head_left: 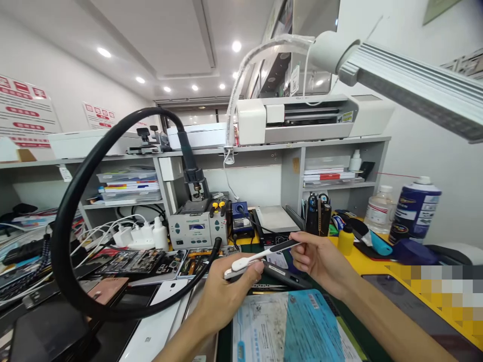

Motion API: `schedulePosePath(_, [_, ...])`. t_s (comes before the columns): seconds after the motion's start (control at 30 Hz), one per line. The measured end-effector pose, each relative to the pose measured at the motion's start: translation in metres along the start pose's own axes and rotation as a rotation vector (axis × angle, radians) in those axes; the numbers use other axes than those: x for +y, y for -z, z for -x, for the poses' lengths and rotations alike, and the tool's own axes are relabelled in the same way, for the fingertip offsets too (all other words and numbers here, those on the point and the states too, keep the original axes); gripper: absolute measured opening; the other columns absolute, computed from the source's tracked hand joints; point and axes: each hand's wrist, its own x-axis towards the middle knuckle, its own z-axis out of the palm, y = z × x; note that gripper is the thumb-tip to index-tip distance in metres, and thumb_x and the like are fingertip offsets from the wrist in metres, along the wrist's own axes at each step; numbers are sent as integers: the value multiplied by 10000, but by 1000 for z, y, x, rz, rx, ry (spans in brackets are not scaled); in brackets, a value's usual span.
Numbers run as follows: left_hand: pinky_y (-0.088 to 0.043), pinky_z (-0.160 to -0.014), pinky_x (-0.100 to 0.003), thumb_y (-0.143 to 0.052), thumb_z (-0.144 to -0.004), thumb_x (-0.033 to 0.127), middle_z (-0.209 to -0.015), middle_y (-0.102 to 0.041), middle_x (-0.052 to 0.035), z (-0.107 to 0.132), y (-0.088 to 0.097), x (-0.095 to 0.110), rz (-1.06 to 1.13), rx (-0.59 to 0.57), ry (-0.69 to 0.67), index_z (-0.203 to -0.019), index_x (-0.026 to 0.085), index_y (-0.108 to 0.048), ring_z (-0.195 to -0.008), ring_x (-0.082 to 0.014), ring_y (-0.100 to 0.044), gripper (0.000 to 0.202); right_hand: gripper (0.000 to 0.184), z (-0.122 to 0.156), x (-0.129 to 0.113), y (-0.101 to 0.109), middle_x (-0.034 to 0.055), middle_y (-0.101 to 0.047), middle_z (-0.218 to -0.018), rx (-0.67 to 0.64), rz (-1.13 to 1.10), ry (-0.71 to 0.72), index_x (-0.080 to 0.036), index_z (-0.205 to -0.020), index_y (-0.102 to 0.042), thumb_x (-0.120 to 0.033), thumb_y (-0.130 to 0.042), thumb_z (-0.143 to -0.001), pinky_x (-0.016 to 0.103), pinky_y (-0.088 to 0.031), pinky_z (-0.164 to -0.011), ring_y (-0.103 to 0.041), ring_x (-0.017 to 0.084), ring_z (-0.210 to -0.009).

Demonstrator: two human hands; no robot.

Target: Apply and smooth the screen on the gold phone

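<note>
My left hand (222, 291) is closed around a slim phone (231, 273), held on edge above the bench, thumb pressed near its top. My right hand (320, 259) pinches a white-and-black handled tool (264, 253) whose white tip rests against the phone's edge by my left thumb. Both hands hover over a blue and white work mat (290, 327). A dark phone or panel (283, 274) lies flat just behind the hands.
A thick black hose (71, 211) loops from the hot-air station (196, 227) across the left. Opened phones and boards (143, 261) lie left of the mat. Chargers (139, 234), a tool holder (318, 213), a yellow bottle (345, 240), spray can (415, 211) and a lamp (407, 85) surround the bench.
</note>
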Motion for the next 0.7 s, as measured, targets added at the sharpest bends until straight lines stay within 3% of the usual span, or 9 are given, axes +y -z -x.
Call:
schedulePosePath(0.23, [-373,-618,-236,-555,-955,465,-729,-602,17,0,-1,1,-140,10,-5,-767,185,-682,-678,-121,-504,360,272,-7,-7,11,-69,-415,-531,60,-35,22,-186,-609,-507,-177,-748,-734,212,-327,-385,-324,60,-428])
schedulePosePath(0.7, [-437,-703,-249,-610,-921,437,-817,-722,-15,1,-2,1,-85,23,1,-825,199,-745,-757,-162,-599,290,294,-6,-23,17,-69,-387,-522,109,-79,86,-196,-599,-490,-143,-759,-704,212,-320,-369,-307,58,-422])
